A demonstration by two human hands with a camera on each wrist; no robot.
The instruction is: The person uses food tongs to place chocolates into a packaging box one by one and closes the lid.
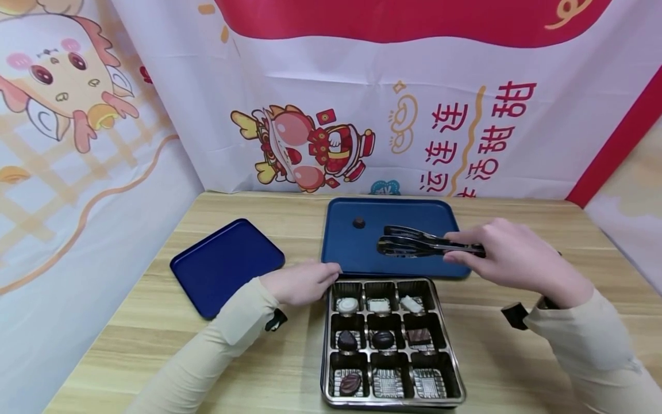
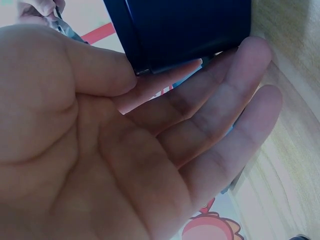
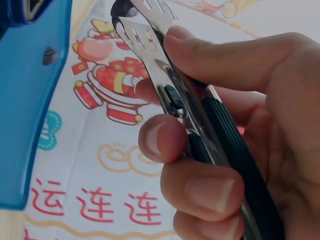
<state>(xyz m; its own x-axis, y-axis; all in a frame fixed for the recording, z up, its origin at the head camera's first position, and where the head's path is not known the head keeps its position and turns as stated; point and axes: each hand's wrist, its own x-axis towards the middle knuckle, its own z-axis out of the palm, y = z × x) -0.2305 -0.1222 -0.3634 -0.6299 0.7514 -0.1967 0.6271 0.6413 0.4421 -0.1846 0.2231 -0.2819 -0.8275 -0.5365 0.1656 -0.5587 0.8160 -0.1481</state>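
Note:
My right hand (image 1: 522,256) grips black-handled metal tongs (image 1: 414,242) over the blue tray (image 1: 351,256). A dark patch shows at the tong tips in the right wrist view; I cannot tell whether it is a chocolate or a reflection. One dark chocolate (image 1: 359,222) lies on that tray. My left hand (image 1: 300,283) touches the far left corner of the chocolate box (image 1: 326,345), thumb and index against its sides, other fingers loosely extended. White chocolates (image 1: 347,305) fill the box's far row, dark ones (image 1: 383,339) the middle row. A brown leaf-shaped chocolate (image 1: 350,383) sits front left; the other front compartments show only ridged bottoms.
A smaller dark blue tray (image 1: 227,267) lies at an angle on the wooden table (image 1: 279,368), left of the box. Behind the table hangs a printed white and red cloth (image 1: 320,69); another printed cloth (image 1: 124,230) hangs along the left side. The larger tray nearly meets the box's far edge.

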